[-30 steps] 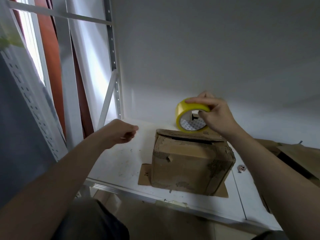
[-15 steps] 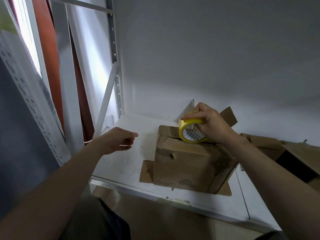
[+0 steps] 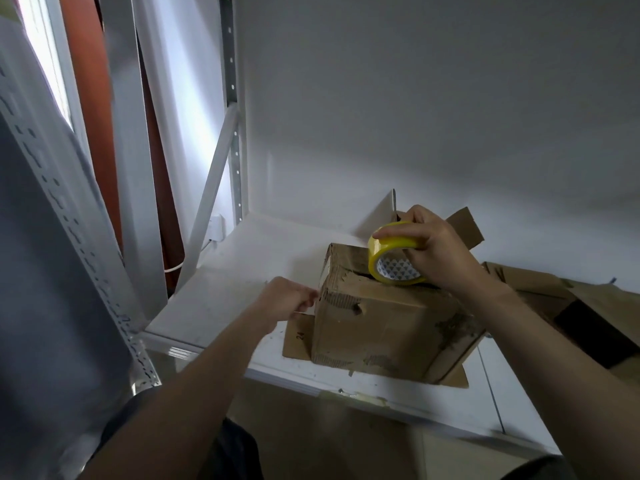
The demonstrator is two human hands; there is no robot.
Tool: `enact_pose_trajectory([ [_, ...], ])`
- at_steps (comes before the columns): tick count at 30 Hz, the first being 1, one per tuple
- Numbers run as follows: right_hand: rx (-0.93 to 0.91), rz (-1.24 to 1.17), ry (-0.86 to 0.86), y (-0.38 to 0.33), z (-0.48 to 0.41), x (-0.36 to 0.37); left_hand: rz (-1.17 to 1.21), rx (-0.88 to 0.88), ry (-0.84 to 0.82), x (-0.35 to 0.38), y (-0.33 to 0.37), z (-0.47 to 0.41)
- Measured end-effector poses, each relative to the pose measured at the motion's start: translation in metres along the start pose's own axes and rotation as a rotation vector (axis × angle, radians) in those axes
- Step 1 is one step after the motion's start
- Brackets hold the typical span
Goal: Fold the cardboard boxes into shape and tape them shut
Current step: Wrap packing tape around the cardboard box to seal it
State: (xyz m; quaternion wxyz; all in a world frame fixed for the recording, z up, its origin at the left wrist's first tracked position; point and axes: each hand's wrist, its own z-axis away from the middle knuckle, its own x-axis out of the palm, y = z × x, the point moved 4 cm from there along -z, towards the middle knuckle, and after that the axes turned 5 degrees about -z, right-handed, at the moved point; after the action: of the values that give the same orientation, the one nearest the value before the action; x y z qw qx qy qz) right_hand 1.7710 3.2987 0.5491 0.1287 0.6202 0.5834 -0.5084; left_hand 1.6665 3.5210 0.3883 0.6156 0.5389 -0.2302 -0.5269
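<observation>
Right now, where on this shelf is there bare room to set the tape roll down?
Widest bare patch: white shelf left of the box, out to the slanted brace. A narrow strip runs along the front edge. Right is crowded: flattened cardboard lies beside the box, and your right hand holds the tape roll on top.

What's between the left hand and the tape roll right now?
Head view: only the cardboard box's torn top-left corner lies between the left hand and the tape roll; any stretched clear tape is too faint to tell.
</observation>
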Motion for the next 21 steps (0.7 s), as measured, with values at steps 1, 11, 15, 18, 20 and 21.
enact_pose_trajectory([
  [1, 0.019, 0.003, 0.007, 0.001, 0.002, 0.001, -0.015, 0.013, 0.048, 0.007, 0.000, 0.000],
  [11, 0.099, 0.027, 0.076, -0.006, 0.007, 0.005, -0.567, 0.089, 0.232, 0.013, -0.002, 0.024],
  [15, 0.106, 0.013, 0.072, -0.005, 0.006, 0.006, -0.130, 0.412, 0.257, 0.006, 0.034, 0.049],
  [18, 0.119, -0.017, 0.075, -0.003, 0.006, 0.007, -0.010, 0.468, 0.028, 0.034, 0.049, 0.066],
  [20, 0.131, -0.053, 0.082, -0.002, 0.006, 0.006, 0.017, 0.448, 0.011, 0.041, 0.049, 0.073],
  [21, 0.137, -0.078, 0.090, -0.001, 0.007, 0.006, 0.065, 0.422, 0.010, 0.040, 0.048, 0.075],
])
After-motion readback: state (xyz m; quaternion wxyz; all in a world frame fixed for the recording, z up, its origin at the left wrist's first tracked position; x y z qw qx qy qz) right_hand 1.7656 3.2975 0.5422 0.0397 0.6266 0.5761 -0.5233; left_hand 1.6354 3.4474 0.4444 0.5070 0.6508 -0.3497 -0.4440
